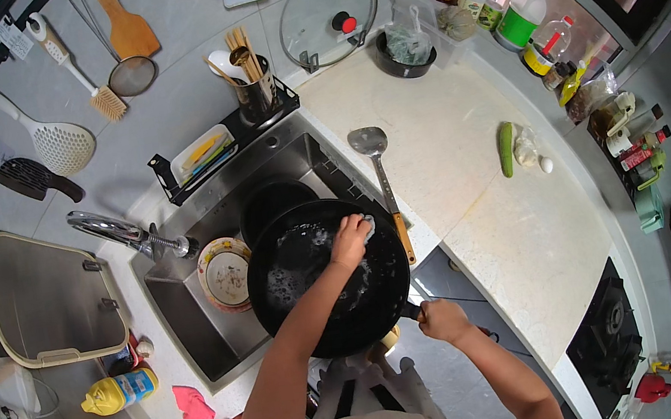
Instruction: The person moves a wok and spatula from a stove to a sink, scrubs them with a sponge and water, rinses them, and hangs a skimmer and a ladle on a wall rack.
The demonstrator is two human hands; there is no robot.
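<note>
A large black wok (331,314) with soapy water and suds inside is over the right part of the stainless steel sink (234,338). My right hand (442,320) is closed around the wok's handle (412,311). Inside the wok, near its upper right wall, my left hand (351,239) presses a greyish scrubbing cloth or pad (369,228). Beside the wok, a bowl with a patterned rim (226,273) lies in the sink, and a dark round pot (275,199) is partly hidden behind the wok. A metal spatula with a wooden handle (382,170) rests on the counter right of the sink.
The chrome faucet (130,230) reaches over the sink's left side. A black rack (224,136) with a utensil holder stands behind it. On the right counter (431,150) lie a cucumber (506,149) and an egg (546,164); a gas stove (608,338) is farther off. A yellow bottle (119,393) stands left.
</note>
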